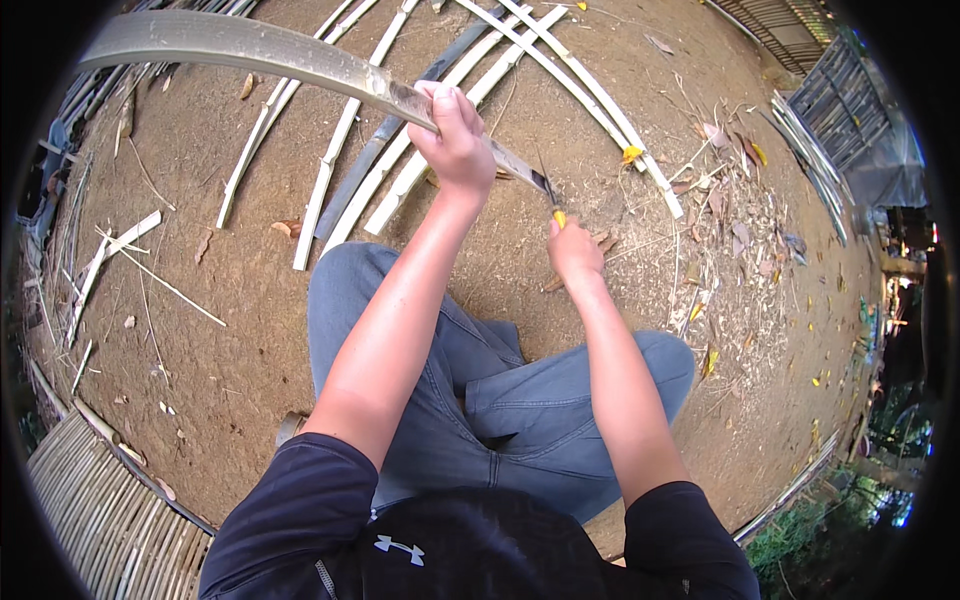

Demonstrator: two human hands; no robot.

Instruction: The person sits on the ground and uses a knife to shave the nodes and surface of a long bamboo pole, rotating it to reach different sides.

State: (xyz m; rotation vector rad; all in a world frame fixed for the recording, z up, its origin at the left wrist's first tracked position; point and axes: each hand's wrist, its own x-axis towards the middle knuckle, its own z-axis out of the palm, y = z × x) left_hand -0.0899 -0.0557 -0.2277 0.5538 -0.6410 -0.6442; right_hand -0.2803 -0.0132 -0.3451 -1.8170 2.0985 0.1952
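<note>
My left hand (455, 140) is wrapped around a long split bamboo strip (260, 50). The strip runs from the far left, through my grip, to an end near my right hand. My right hand (575, 252) is closed on the yellow handle of a knife (548, 185), whose thin dark blade meets or lies very close to the strip's near right end. Both arms stretch forward over my crossed legs in grey-blue trousers. The far part of the strip arches above the ground, beyond the left rim of the view.
Several pale split bamboo strips (330, 170) lie on the dirt ahead, some crossing, with one dark grey strip (375, 155) among them. Shavings and dry leaves (740, 240) litter the right side. A bamboo slat platform (115, 510) stands at lower left; a bamboo panel (840, 105) at upper right.
</note>
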